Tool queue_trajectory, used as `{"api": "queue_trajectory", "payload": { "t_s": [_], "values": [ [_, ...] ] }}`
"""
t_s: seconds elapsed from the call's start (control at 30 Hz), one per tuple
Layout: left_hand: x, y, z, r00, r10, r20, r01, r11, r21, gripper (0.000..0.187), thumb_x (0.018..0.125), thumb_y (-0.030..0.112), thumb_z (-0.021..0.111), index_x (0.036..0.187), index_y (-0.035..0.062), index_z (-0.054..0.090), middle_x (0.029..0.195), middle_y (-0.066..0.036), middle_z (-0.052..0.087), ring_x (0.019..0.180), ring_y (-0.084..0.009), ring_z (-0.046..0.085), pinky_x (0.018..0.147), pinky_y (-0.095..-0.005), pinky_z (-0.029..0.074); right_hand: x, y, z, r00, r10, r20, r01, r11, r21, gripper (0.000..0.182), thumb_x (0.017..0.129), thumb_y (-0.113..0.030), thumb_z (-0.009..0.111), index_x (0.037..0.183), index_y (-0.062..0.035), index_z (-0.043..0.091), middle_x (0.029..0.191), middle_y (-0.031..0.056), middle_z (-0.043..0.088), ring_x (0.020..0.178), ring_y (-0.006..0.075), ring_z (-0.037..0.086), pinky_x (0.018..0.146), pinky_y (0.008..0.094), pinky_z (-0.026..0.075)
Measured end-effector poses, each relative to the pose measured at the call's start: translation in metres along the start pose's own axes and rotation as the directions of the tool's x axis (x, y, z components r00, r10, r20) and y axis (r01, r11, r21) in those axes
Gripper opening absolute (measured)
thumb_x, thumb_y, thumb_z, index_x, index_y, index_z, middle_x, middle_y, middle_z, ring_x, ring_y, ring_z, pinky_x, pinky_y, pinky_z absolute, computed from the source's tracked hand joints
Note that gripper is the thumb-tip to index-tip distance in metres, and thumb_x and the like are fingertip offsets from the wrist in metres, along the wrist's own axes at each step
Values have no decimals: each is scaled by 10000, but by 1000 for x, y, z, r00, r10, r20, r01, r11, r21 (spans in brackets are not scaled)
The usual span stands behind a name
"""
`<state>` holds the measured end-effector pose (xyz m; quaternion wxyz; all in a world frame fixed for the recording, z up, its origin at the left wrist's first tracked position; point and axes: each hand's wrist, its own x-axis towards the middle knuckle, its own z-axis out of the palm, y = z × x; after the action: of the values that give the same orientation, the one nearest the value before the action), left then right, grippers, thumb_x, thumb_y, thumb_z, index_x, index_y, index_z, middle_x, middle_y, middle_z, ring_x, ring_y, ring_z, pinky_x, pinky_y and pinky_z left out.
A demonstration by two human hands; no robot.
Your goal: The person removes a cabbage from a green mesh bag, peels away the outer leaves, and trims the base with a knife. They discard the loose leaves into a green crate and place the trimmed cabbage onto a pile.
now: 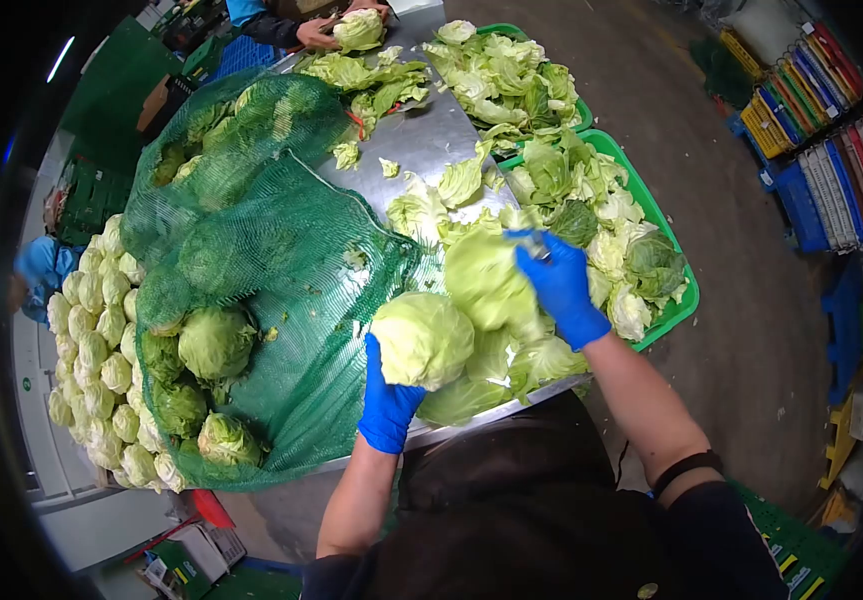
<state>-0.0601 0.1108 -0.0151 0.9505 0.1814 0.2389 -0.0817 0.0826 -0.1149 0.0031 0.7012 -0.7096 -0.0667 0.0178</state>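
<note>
My left hand (pixel 387 400), in a blue glove, holds a pale green cabbage (pixel 423 340) from the left and below, above the metal table. My right hand (pixel 559 290), also gloved in blue, grips the edge of a loose cabbage leaf (pixel 491 278) just right of the cabbage. Motion blurs that leaf. Something small and greyish shows between the right fingers; I cannot make out what it is. Loose leaves (pixel 496 375) lie on the table below both hands. Left of the cabbage, a green net bag (pixel 301 270) holds several whole cabbages (pixel 216 343).
Green crates (pixel 689 298) heaped with leaves stand along the table's (pixel 416 140) right side. Pale cabbages (pixel 101 350) are stacked at the far left. Across the table, another person's hands (pixel 318 33) hold a cabbage. Stacked coloured crates (pixel 846 180) stand far right.
</note>
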Motion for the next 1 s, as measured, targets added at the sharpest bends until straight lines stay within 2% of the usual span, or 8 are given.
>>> {"api": "queue_trajectory", "payload": {
  "t_s": [0.1,0.23,0.3,0.5,0.7,0.77,0.8,1.0],
  "values": [
    [-16,1,-7,989,125,-80,-116,987,108,772,871,643,457,1438,137,319,1463,-104,368,1323,-316,376,1094,-546,284,13,2,-34,993,-99,63,106,525,-845,488,834,-337,687,1237,-86,574,737,117,632,632,166,607,591,316,497],
    [-19,16,-20,938,194,287,-242,960,143,750,866,455,613,1449,117,284,1453,-127,373,1320,-324,380,1089,-504,326,-36,-41,16,953,175,248,-82,936,-343,645,815,-516,676,1142,36,603,556,56,517,489,117,491,495,304,442],
    [-24,21,20,907,300,296,-406,811,421,787,843,354,669,1461,115,243,1465,-124,352,1318,-326,385,1088,-490,334,-45,-63,22,589,564,578,-660,749,-58,550,858,-517,633,1016,10,627,564,-13,532,509,64,474,483,243,419],
    [-20,30,12,838,180,514,-278,953,119,999,727,488,726,1485,126,186,1517,-113,261,1380,-339,279,1131,-529,215,-43,-71,33,877,11,479,-125,970,207,500,841,-193,700,1279,-32,520,1124,91,632,540,33,519,470,214,420],
    [-24,9,6,974,227,-4,-226,965,-131,941,764,404,719,1472,115,172,1479,-139,320,1335,-329,358,1107,-526,273,-71,19,52,563,709,425,-825,514,235,430,879,-191,610,1271,-45,510,1159,99,633,511,82,535,446,195,408],
    [-30,1,9,782,577,237,-398,169,902,911,721,250,790,1418,87,226,1404,-131,401,1270,-288,437,1074,-475,348,-100,54,57,478,697,534,-851,519,85,375,889,-201,580,1229,-49,535,1088,95,655,502,104,549,425,196,397],
    [-33,1,16,706,642,298,-414,33,910,970,610,125,861,1366,68,257,1351,-113,435,1223,-245,474,1045,-418,392,-107,63,58,385,684,620,-848,526,-54,328,899,-211,549,1187,-53,561,1016,91,677,492,126,564,404,197,387],
    [-34,13,-28,693,693,197,-429,177,886,1065,500,155,912,1359,67,289,1303,-119,493,1203,-221,497,1037,-399,396,-52,84,31,535,616,578,-814,560,156,411,907,-349,526,1223,-85,539,1059,96,672,582,124,619,393,189,375]
  ]
}}
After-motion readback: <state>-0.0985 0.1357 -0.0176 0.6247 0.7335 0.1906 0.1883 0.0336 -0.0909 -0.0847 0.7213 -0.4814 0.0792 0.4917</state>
